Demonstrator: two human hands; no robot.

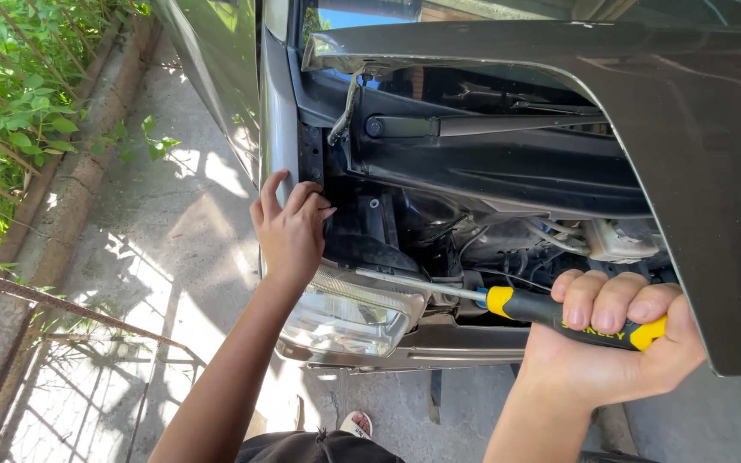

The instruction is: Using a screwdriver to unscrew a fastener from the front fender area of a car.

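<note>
Driveway, open hood | right hand (611,343) grip closed around screwdriver (551,313) | left hand (289,231) loose on fender (278,129)

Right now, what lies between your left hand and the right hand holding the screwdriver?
In the head view, the headlight and the screwdriver's metal shaft span the stretch between left hand and right hand.
</note>
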